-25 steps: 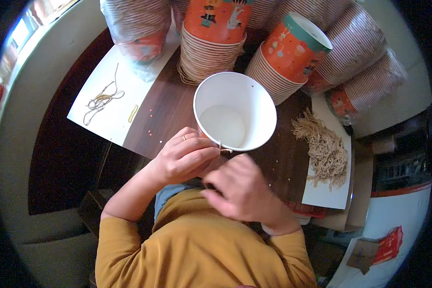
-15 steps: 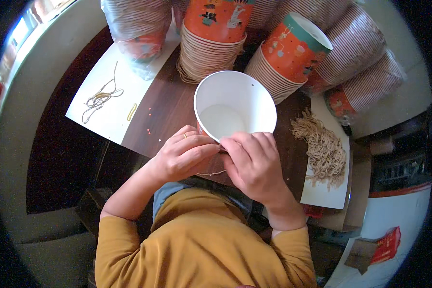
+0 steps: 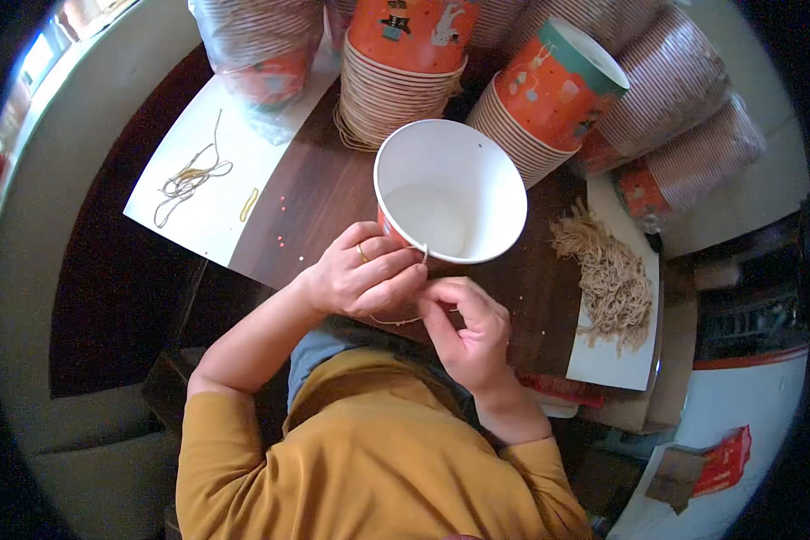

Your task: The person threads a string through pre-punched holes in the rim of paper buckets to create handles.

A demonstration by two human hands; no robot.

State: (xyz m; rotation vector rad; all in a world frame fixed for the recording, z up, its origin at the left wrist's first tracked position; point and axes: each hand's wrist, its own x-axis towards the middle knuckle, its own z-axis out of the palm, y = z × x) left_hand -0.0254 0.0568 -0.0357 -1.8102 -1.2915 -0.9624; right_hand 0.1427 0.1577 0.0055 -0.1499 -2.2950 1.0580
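A paper bucket (image 3: 450,180), white inside and orange outside, stands tilted in front of me with its mouth toward me. A thin beige cord (image 3: 426,254) crosses its near rim. My left hand (image 3: 369,270), with a ring on one finger, is closed against the bucket's near side, fingertips pinching at the cord. Just below and right of it, my right hand (image 3: 468,328) pinches the cord between thumb and forefinger, off the bucket. A slack loop of cord hangs under the left hand. The exact grip of the left fingertips is partly hidden.
Stacked orange paper buckets (image 3: 405,85) stand behind, with another stack (image 3: 562,85) leaning right and plastic-wrapped stacks (image 3: 261,63) around them. A pile of beige cords (image 3: 607,279) lies at right on white card. Tangled cord (image 3: 189,184) and a yellow loop (image 3: 248,205) lie at left.
My right hand has left the bucket's rim and moved down toward me, pinching the cord. The cord over the near rim now shows. The bucket has shifted slightly right and away.
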